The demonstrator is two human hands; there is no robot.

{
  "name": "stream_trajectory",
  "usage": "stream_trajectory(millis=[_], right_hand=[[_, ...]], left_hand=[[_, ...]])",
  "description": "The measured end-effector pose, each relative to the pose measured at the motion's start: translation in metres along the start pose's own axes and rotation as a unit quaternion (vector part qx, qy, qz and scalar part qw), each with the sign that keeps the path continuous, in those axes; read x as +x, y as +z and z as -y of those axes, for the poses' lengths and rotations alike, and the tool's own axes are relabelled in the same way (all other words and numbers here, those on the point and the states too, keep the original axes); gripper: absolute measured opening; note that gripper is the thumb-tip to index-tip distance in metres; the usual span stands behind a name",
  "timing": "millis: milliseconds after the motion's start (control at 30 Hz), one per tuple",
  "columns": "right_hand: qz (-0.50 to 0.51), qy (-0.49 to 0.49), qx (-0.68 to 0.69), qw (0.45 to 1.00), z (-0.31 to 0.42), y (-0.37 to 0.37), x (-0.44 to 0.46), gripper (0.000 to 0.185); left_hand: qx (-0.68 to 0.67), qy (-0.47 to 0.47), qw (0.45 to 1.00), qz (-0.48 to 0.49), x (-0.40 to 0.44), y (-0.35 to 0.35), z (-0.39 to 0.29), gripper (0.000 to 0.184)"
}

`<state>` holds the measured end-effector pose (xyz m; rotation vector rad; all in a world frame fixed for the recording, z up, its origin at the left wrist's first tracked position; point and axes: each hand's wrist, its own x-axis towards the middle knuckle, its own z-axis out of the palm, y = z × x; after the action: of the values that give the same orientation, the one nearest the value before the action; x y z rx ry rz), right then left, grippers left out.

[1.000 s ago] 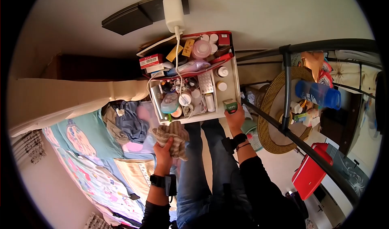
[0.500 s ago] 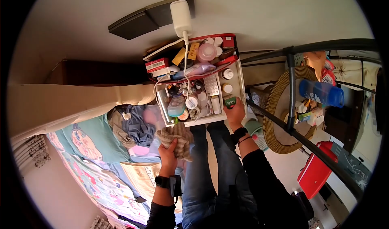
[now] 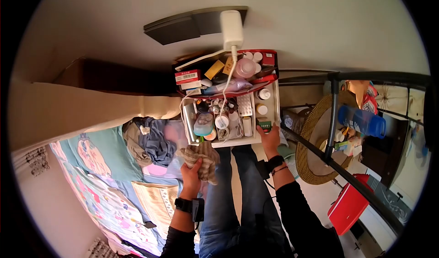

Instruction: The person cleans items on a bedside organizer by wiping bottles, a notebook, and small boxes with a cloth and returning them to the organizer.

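Note:
My left hand (image 3: pixel 191 176) grips a striped beige cloth (image 3: pixel 206 161) just below the front left corner of a white tray (image 3: pixel 226 143). At the tray's front right corner, my right hand (image 3: pixel 270 138) has its fingers on a small green box (image 3: pixel 264 125). In line behind that box stand two white-capped bottles (image 3: pixel 261 109). The tray's left part holds a teal-lidded container (image 3: pixel 204 124), a white jar (image 3: pixel 222 121), a blister pack (image 3: pixel 244 105) and several small bottles. Behind them a red-edged organizer (image 3: pixel 251 92) is full of boxes and jars.
A white charger (image 3: pixel 232 28) with a cable hangs above the tray. On the right are a black metal rail (image 3: pixel 334 116), a woven round basket (image 3: pixel 304 148), a blue bottle (image 3: pixel 366 122) and a red box (image 3: pixel 348 205). A bed with a teal pillow (image 3: pixel 98 155) lies left.
The view has shifted, so the tray appears lower and further right. The green box has stayed at the tray's front right corner, with my right hand now lower against it. My left hand still holds the cloth.

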<state>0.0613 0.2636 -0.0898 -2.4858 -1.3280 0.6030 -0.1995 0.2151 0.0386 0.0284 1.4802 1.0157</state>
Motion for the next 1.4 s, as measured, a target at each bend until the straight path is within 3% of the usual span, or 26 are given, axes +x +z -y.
stream_trajectory(millis=[33,67,200,233,267,300,400,500,567,633,700,767,800,833,900,933,1000,1133,1367,1400], right_hand=[[0.014,0.026,0.013,0.999,-0.008,0.001,0.000,0.066],[-0.031,-0.009,0.039,0.999,-0.021,0.007,0.000,0.063],[-0.054,-0.058,0.089,0.993,-0.005,-0.038,-0.007,0.031],[-0.051,-0.068,0.064,0.994,-0.002,-0.044,-0.007,0.034],[-0.065,-0.026,0.169,0.983,0.006,-0.044,-0.008,0.048],[-0.063,-0.028,0.169,0.983,0.006,-0.043,-0.007,0.048],[0.021,0.015,0.207,0.978,0.032,-0.051,0.006,0.059],[0.104,0.075,0.294,0.947,0.068,-0.055,0.016,0.062],[0.130,0.063,0.336,0.931,0.103,-0.068,0.009,0.058],[0.180,-0.125,0.510,0.832,0.148,-0.084,-0.011,0.050],[0.233,-0.306,0.458,0.801,0.181,-0.084,-0.020,0.036],[0.229,-0.461,0.321,0.795,0.230,-0.087,-0.013,0.015],[0.193,-0.459,0.322,0.806,0.247,-0.075,-0.009,0.009],[0.156,-0.455,0.322,0.815,0.260,-0.062,-0.004,0.017],[0.100,-0.511,0.195,0.831,0.276,-0.035,0.018,0.036],[0.099,-0.508,0.198,0.832,0.283,-0.031,0.023,0.036],[0.022,-0.502,0.075,0.861,0.293,-0.025,0.031,0.039],[0.083,-0.479,0.071,0.871,0.285,0.000,0.048,0.048],[0.039,-0.522,0.032,0.851,0.284,0.007,0.053,0.021],[0.079,-0.406,0.150,0.898,0.292,-0.009,0.046,0.022]], left_hand=[[-0.005,0.003,1.000,-0.004,0.001,-0.001,0.000,0.021],[-0.018,-0.017,1.000,-0.002,0.003,-0.003,0.000,0.021],[-0.081,-0.038,0.996,0.003,0.008,-0.001,-0.010,0.020],[-0.084,-0.035,0.996,0.000,0.010,0.000,-0.014,0.020],[-0.087,-0.032,0.996,-0.003,0.011,0.001,-0.018,0.020],[-0.090,-0.030,0.996,-0.005,0.012,0.000,-0.021,0.020],[-0.095,-0.007,0.995,-0.004,0.017,-0.004,-0.031,0.020],[-0.113,0.008,0.994,-0.001,0.018,-0.007,-0.035,0.020],[-0.114,0.009,0.993,0.000,0.018,-0.013,-0.033,0.020],[-0.111,0.012,0.994,-0.003,0.019,-0.021,-0.032,0.021],[-0.114,0.006,0.993,-0.005,0.018,-0.025,-0.029,0.021],[-0.106,0.005,0.994,-0.010,0.016,-0.027,-0.030,0.021],[-0.100,0.006,0.995,-0.015,0.015,-0.029,-0.031,0.021],[-0.098,0.007,0.995,-0.015,0.015,-0.030,-0.032,0.021],[-0.097,0.010,0.995,-0.025,0.012,-0.035,-0.033,0.021],[-0.093,0.010,0.995,-0.025,0.010,-0.037,-0.034,0.021],[-0.096,0.019,0.994,-0.046,0.007,-0.039,-0.036,0.021],[-0.110,0.018,0.993,-0.048,0.008,-0.054,-0.029,0.026],[-0.121,0.016,0.991,-0.044,0.002,-0.059,-0.026,0.025],[-0.119,0.016,0.992,-0.048,0.001,-0.058,-0.026,0.024]])
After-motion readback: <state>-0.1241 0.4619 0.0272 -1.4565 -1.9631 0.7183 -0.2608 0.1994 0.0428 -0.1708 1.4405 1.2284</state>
